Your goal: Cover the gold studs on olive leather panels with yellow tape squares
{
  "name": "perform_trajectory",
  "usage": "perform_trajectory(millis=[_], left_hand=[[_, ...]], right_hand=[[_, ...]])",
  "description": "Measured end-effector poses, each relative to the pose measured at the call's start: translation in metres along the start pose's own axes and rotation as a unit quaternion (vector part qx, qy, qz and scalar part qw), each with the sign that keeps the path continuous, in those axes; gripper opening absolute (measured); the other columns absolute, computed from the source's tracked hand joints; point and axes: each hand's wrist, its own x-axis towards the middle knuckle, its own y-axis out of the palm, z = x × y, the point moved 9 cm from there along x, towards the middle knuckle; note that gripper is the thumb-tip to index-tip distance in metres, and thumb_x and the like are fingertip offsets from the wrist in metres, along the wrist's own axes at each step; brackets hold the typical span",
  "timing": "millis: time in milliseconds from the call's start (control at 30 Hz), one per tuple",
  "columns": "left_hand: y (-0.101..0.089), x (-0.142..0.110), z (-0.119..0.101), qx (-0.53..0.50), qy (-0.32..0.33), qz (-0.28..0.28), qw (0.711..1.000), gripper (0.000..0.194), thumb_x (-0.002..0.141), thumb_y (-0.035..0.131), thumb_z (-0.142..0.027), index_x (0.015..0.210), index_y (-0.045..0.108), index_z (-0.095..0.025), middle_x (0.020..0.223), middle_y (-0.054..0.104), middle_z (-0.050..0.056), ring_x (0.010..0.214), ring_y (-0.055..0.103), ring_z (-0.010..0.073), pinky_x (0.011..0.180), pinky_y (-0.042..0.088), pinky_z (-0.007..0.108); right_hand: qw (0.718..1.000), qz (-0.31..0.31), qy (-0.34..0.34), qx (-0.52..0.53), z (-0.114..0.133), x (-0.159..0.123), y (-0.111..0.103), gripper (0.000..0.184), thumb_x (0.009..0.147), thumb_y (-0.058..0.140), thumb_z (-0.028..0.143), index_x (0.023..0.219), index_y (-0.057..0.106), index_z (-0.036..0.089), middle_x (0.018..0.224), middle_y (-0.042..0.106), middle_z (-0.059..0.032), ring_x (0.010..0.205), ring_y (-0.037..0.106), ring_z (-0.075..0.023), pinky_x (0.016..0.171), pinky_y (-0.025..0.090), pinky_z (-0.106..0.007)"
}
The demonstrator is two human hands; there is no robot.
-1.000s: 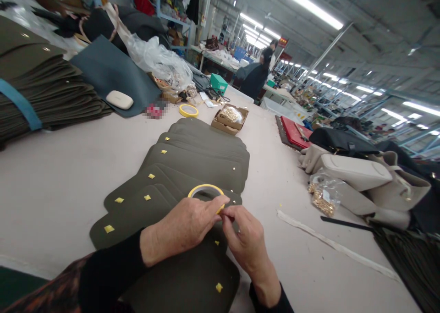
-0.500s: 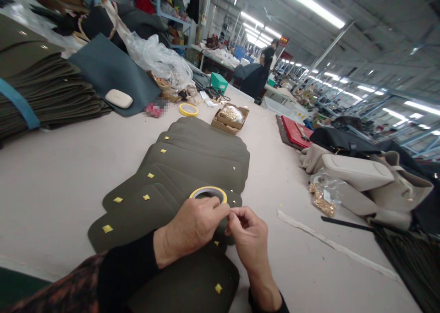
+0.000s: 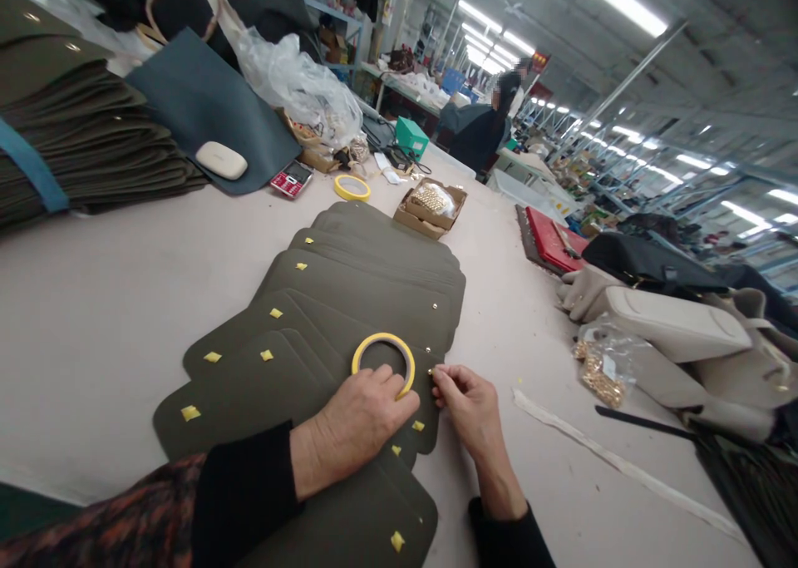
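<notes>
My left hand point(image 3: 358, 418) is closed round the near edge of a yellow tape roll point(image 3: 383, 360), which lies flat on a fanned row of dark olive leather panels point(image 3: 362, 302). Small yellow tape squares point(image 3: 190, 412) mark the panels' corners. Just right of the roll, my right hand point(image 3: 465, 402) pinches its fingertips at the right edge of a panel, by a small metal stud point(image 3: 430, 372). What the fingers hold is too small to name.
A second tape roll point(image 3: 352, 187), a cardboard box of gold hardware point(image 3: 430, 205) and a red phone point(image 3: 291, 179) lie further back. Stacked olive panels point(image 3: 75, 135) rise at left. Beige bags point(image 3: 673, 327) and a bag of gold fittings point(image 3: 602, 368) sit right. A person point(image 3: 483, 127) stands far back.
The tape roll went from raised between both hands to flat on the panels. My right hand moved off it to the panel edge. A new tape square shows near my hands.
</notes>
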Motion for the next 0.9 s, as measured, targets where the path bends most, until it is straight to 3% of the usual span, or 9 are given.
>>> perform_trajectory(millis=[100,267,467,567,667,767,900], left_hand=[[0.001,-0.001,0.000,-0.005,0.003,0.011,1.000,0.006,0.091,0.052,-0.016,0.086,0.051,-0.019,0.086,0.058,0.004,0.078,0.053,0.0219,0.066,0.047,0.035],[0.002,-0.003,0.001,-0.014,0.004,0.005,1.000,0.007,0.090,0.052,-0.015,0.087,0.050,-0.020,0.086,0.056,0.003,0.079,0.052,0.0228,0.066,0.046,0.036],[0.004,-0.007,0.005,-0.022,-0.005,0.002,1.000,0.007,0.090,0.053,-0.014,0.087,0.051,-0.020,0.089,0.055,0.003,0.081,0.050,0.0215,0.068,0.043,0.034],[0.002,-0.008,0.006,-0.031,-0.011,-0.004,0.999,0.008,0.089,0.053,-0.013,0.087,0.050,-0.020,0.089,0.055,0.003,0.082,0.049,0.0210,0.067,0.041,0.033],[0.000,-0.008,0.007,-0.027,-0.018,-0.014,0.999,0.009,0.089,0.052,-0.011,0.086,0.050,-0.020,0.088,0.054,0.004,0.081,0.048,0.0217,0.067,0.040,0.033],[0.000,-0.007,0.008,-0.009,-0.016,-0.015,1.000,0.010,0.088,0.050,-0.011,0.086,0.049,-0.020,0.085,0.053,0.004,0.079,0.046,0.0226,0.068,0.039,0.036],[0.000,-0.005,0.008,0.002,-0.012,-0.006,1.000,0.013,0.086,0.049,-0.009,0.087,0.049,-0.021,0.084,0.052,0.003,0.076,0.046,0.0229,0.067,0.039,0.036]], right_hand=[[0.994,0.007,-0.036,-0.100,0.007,0.003,0.005,0.027,0.080,0.060,0.040,0.079,0.071,0.016,0.063,0.067,-0.0023,0.056,0.059,-0.0150,0.053,0.047,-0.025],[0.959,0.000,-0.127,-0.253,0.031,0.002,0.013,0.020,0.083,0.053,0.028,0.076,0.069,0.019,0.074,0.072,-0.0037,0.065,0.064,-0.0167,0.064,0.047,-0.027],[0.921,-0.042,-0.175,-0.345,0.042,-0.007,0.003,0.024,0.087,0.056,0.030,0.108,0.061,0.019,0.062,0.066,0.0018,0.056,0.063,-0.0173,0.057,0.043,-0.026],[0.902,-0.049,-0.254,-0.347,0.047,-0.018,0.002,0.017,0.092,0.049,0.029,0.093,0.063,0.019,0.074,0.068,-0.0026,0.063,0.064,-0.0162,0.061,0.045,-0.025],[0.872,-0.015,-0.327,-0.365,0.049,-0.028,0.015,0.023,0.095,0.043,0.022,0.089,0.064,0.018,0.079,0.067,-0.0058,0.071,0.064,-0.0166,0.068,0.047,-0.026],[0.865,0.000,-0.317,-0.390,0.044,-0.024,0.025,0.024,0.094,0.042,0.019,0.091,0.066,0.017,0.078,0.067,-0.0066,0.071,0.064,-0.0172,0.070,0.047,-0.027],[0.892,-0.010,-0.232,-0.387,0.038,-0.007,0.024,0.020,0.089,0.050,0.021,0.085,0.069,0.018,0.079,0.070,-0.0061,0.071,0.065,-0.0178,0.069,0.047,-0.027]])
